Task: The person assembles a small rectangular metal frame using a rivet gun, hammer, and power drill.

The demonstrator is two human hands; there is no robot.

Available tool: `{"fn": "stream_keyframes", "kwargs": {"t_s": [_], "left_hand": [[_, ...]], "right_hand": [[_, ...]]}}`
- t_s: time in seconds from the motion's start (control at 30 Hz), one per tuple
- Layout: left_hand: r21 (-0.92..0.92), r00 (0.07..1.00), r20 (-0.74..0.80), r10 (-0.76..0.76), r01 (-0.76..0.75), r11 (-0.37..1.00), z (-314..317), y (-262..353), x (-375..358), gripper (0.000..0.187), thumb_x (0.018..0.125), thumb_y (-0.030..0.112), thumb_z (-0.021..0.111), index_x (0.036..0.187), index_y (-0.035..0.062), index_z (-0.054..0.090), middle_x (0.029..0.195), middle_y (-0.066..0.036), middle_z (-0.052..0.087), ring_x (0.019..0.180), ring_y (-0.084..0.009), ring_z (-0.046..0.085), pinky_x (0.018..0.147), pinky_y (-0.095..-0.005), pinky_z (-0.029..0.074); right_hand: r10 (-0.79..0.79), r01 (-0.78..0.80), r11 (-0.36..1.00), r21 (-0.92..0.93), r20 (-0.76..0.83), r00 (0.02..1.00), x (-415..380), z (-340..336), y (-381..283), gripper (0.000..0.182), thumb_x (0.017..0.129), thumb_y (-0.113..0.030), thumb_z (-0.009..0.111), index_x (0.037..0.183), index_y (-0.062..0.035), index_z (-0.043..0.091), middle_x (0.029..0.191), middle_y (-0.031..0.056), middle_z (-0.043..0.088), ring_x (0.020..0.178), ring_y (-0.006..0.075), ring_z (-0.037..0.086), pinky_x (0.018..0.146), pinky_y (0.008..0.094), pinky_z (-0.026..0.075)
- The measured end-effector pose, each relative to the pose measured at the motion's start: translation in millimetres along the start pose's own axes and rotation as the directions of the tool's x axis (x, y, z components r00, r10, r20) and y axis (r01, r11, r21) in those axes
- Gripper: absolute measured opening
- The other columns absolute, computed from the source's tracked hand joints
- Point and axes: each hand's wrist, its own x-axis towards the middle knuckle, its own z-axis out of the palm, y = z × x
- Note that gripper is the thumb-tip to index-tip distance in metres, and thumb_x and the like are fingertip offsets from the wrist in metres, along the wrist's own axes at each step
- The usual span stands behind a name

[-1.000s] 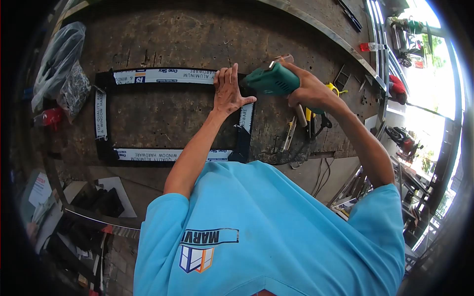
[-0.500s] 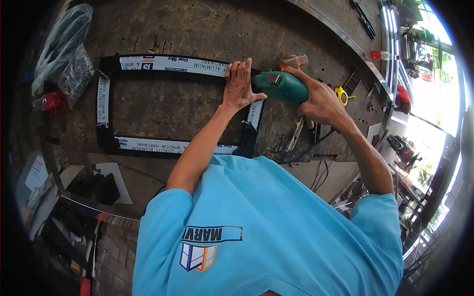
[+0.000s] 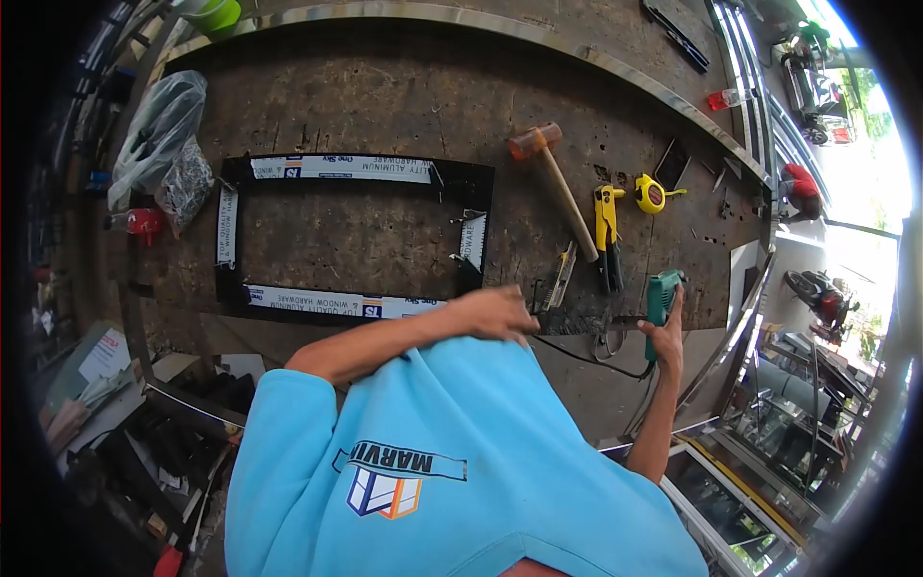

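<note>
The counter [image 3: 385, 87] is a worn, dark wooden surface, and the largest item on it is the black window frame [image 3: 461, 183], a rectangle of aluminium sections partly wrapped in printed protective film; I judge it stiff but light, best handled by two opposite rails rather than a corner joint. My left hand [image 3: 495, 313] hovers just beside the frame's near right corner, fingers loosely curled and holding nothing. My right hand [image 3: 665, 338] is closed around the green electric drill [image 3: 661, 296] at the counter's near edge, well apart from the frame. I judge the drill to be compact, rigid and moderately heavy at the motor end, so the secure hold is the handle body, with its cord [image 3: 577, 351] trailing clear. Beyond it lie a rubber-headed mallet [image 3: 553, 173], a yellow-handled rivet tool [image 3: 606, 226] and a yellow tape measure [image 3: 651, 192], each separate from the others.
</note>
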Motion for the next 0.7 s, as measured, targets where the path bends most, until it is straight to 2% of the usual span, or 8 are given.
{"fn": "stream_keyframes", "kwargs": {"t_s": [0.03,0.13,0.27,0.33,0.43,0.57,0.63,0.7], "left_hand": [[0.026,1.000,0.002,-0.011,0.011,1.000,-4,8,-2,0.050,0.093,0.047,0.045,0.128,0.0119,0.053,0.130,-0.010,0.055,0.124,-0.0287,0.047,0.107,-0.0454,0.033],[-0.157,0.878,-0.446,-0.174,0.115,0.981,-44,16,9,0.052,0.080,0.021,0.071,0.128,0.0083,0.054,0.118,-0.013,0.062,0.105,-0.0300,0.060,0.094,-0.0394,0.046],[-0.155,0.379,-0.848,-0.371,0.492,0.857,-102,-3,-69,0.042,0.086,0.024,0.067,0.121,0.0020,0.060,0.113,-0.016,0.065,0.102,-0.0301,0.063,0.089,-0.0369,0.049],[-0.518,0.000,-0.798,-0.602,0.509,0.687,-109,-4,-132,0.040,0.089,0.027,0.064,0.119,0.0017,0.060,0.109,-0.015,0.067,0.098,-0.0267,0.066,0.085,-0.0341,0.051],[-0.544,-0.285,-0.810,-0.512,0.690,0.477,-76,-24,-243,0.034,0.090,0.027,0.063,0.113,0.0025,0.064,0.096,-0.016,0.070,0.090,-0.0259,0.068,0.079,-0.0343,0.052],[-0.650,-0.481,-0.754,-0.448,0.646,0.400,-75,-20,-349,0.026,0.089,0.026,0.063,0.103,0.0040,0.068,0.094,-0.016,0.069,0.085,-0.0273,0.069,0.074,-0.0351,0.053],[-0.656,-0.558,-0.755,-0.344,0.645,0.392,-101,-20,-399,0.025,0.089,0.025,0.062,0.101,0.0045,0.068,0.096,-0.016,0.069,0.084,-0.0299,0.068,0.073,-0.0362,0.053],[-0.642,-0.617,-0.764,-0.190,0.697,0.319,-123,-40,-446,0.023,0.089,0.024,0.060,0.099,0.0052,0.068,0.094,-0.017,0.068,0.085,-0.0338,0.066,0.073,-0.0388,0.052]], "right_hand": [[0.034,-0.044,0.990,-0.132,-0.082,0.996,20,8,29,0.110,0.064,-0.006,0.077,0.151,-0.0195,0.012,0.122,0.0238,0.052,0.106,0.0381,0.056,0.093,0.0409,0.045],[0.175,-0.254,0.921,-0.296,-0.268,0.947,78,30,102,0.106,0.068,-0.012,0.078,0.151,-0.0235,0.013,0.127,0.0313,0.045,0.111,0.0438,0.051,0.093,0.0459,0.044],[0.151,-0.401,0.843,-0.358,-0.559,0.816,77,78,86,0.093,0.073,-0.026,0.077,0.148,-0.0265,0.022,0.129,0.0311,0.037,0.117,0.0457,0.040,0.097,0.0545,0.035],[-0.009,-0.340,0.794,-0.504,-0.569,0.823,68,97,58,0.077,0.073,-0.031,0.076,0.140,-0.0245,0.040,0.137,0.0204,0.031,0.123,0.0441,0.032,0.097,0.0568,0.033],[-0.228,0.087,0.932,-0.351,-0.383,0.895,96,131,26,0.033,0.082,-0.031,0.067,0.107,-0.0100,0.066,0.097,0.0192,0.063,0.096,0.0338,0.060,0.087,0.0412,0.046],[-0.108,-0.104,0.781,-0.616,-0.297,0.949,161,187,26,0.046,0.088,-0.044,0.057,0.097,0.0003,0.063,0.094,0.0225,0.066,0.092,0.0385,0.063,0.078,0.0492,0.050],[0.034,-0.195,0.851,-0.488,-0.320,0.947,145,173,-22,0.045,0.080,-0.037,0.068,0.111,-0.0045,0.062,0.106,0.0203,0.066,0.101,0.0377,0.062,0.085,0.0491,0.048],[0.045,-0.198,0.825,-0.529,-0.288,0.956,158,163,-31,0.028,0.077,-0.025,0.072,0.091,-0.0007,0.067,0.087,0.0172,0.068,0.083,0.0324,0.067,0.072,0.0420,0.053]]}}
